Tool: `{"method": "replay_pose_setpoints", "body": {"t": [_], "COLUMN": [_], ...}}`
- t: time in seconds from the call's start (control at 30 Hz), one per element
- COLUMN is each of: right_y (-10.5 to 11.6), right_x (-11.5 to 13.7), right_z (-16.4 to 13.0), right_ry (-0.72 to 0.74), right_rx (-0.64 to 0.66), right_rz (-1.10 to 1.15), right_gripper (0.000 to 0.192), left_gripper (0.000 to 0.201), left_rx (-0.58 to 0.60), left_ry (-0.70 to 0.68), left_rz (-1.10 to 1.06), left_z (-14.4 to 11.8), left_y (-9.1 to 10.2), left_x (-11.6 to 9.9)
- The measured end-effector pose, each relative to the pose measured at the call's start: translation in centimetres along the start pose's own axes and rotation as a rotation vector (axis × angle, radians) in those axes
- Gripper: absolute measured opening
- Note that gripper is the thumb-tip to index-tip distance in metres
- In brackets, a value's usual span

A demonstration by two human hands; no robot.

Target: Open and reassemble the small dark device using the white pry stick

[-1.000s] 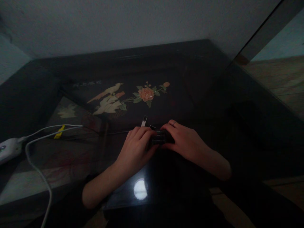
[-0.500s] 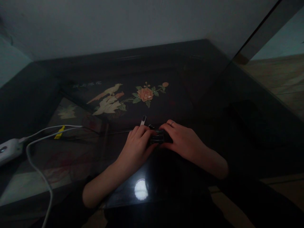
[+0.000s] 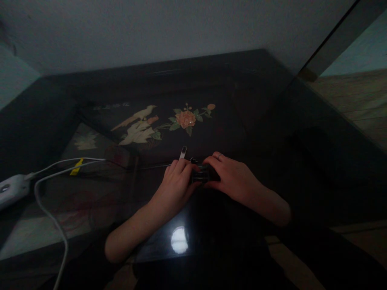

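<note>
Barely shifted since a second ago: both hands on the same small dark object (image 3: 202, 175), wrists drawn a little nearer the body. Left hand (image 3: 175, 187) curled over its left end, fingers (image 3: 181, 167) bent close and pressed on top. Right hand (image 3: 234, 179) cupped round the right end, fingers (image 3: 213, 161) closed on it, a ring (image 3: 219, 155) on one. Held low, at or just above the dark glossy counter (image 3: 272, 133); contact with the surface not clear in the dim light. Just beyond the left fingertips, a small pale tab (image 3: 183, 152). Farther back, an inlaid flower (image 3: 185, 118) and pale bird (image 3: 137, 125). Well off to the left, a white cable (image 3: 48, 209) and white device (image 3: 10, 187).
</note>
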State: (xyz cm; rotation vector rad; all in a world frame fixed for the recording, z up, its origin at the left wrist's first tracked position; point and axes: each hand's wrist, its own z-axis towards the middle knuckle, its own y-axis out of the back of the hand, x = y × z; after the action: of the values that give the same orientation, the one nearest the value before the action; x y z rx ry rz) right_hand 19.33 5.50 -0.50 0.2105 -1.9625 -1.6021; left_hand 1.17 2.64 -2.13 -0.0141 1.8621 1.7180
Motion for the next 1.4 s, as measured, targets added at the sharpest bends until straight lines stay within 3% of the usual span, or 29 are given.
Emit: {"method": "replay_pose_setpoints", "body": {"t": [1.0,1.4], "right_y": [0.0,0.09], "right_x": [0.0,0.15], "right_z": [-0.07,-0.09], "right_ry": [0.0,0.0], "right_rx": [0.019,0.024], "right_rz": [0.026,0.012], "right_gripper": [0.039,0.04], "left_gripper": [0.017,0.012], "left_rx": [0.009,-0.032], "left_ry": [0.013,-0.036], "left_rz": [-0.026,0.11], "left_z": [0.01,0.06], "left_y": [0.36,0.36], "left_x": [0.12,0.44]}}
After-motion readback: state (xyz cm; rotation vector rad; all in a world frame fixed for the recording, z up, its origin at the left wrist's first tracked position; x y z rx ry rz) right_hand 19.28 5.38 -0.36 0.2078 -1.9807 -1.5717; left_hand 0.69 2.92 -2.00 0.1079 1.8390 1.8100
